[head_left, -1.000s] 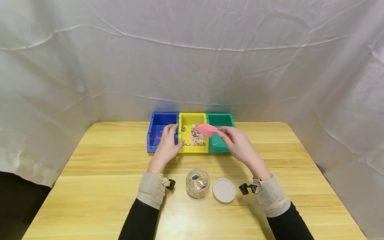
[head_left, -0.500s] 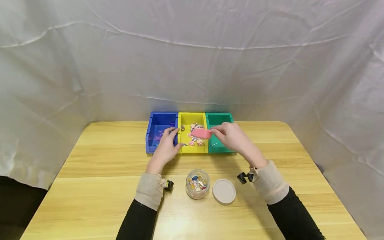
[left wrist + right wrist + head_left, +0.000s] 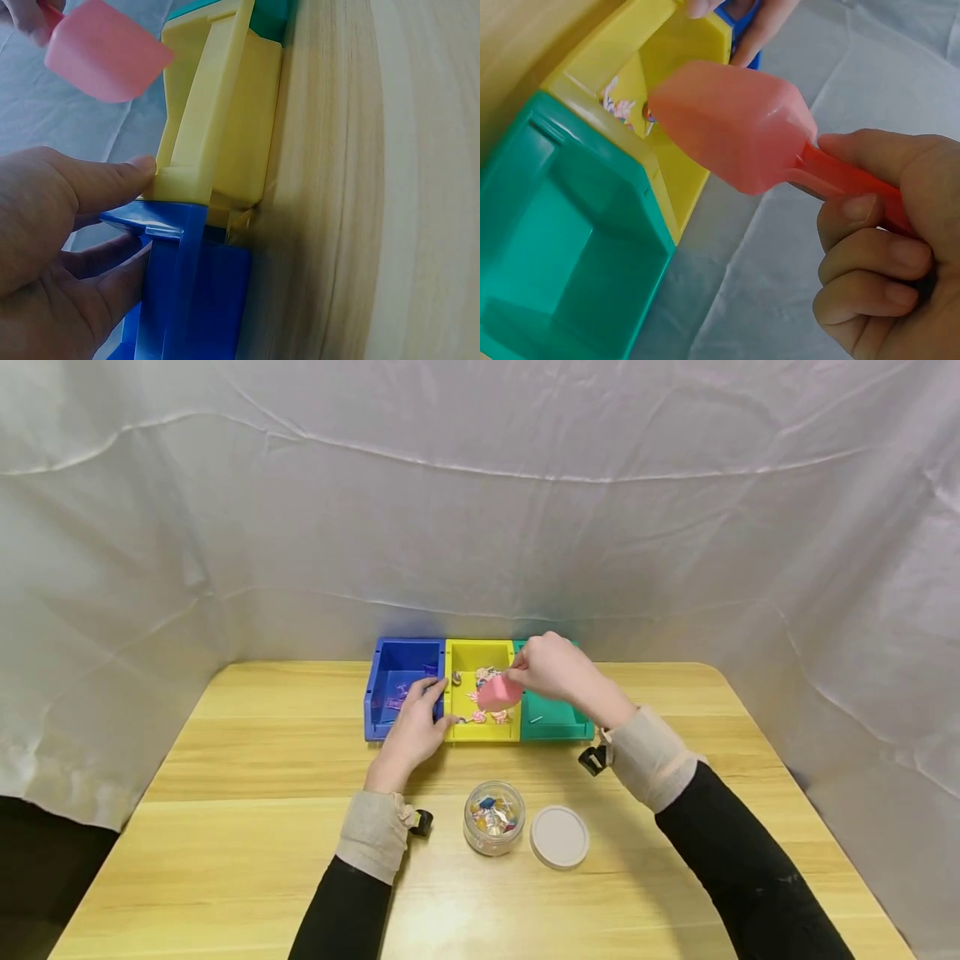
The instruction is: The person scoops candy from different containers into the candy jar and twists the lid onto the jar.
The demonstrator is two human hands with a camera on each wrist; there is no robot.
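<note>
The pink scoop (image 3: 498, 692) looks like thin moulded plastic: light, stiff and a little slick, so the narrow red handle is the sensible place to hold it, leaving the wide bowl free. The right hand (image 3: 551, 665) does just that, fingers curled round the handle with the thumb on top, wrist bent so the bowl tips downward over the yellow bin (image 3: 481, 654), above the small coloured clips (image 3: 487, 714) lying in it. The left hand (image 3: 414, 732) steadies the same bin at its front left corner, thumb pressed against the yellow rim and fingers wrapped on the wall of the blue bin (image 3: 401, 649) touching its left side. The green bin (image 3: 557, 720) touches the yellow bin's right side. Nearer the person than the yellow bin stand an open jar (image 3: 493, 817) and its white lid (image 3: 559, 837)
</note>
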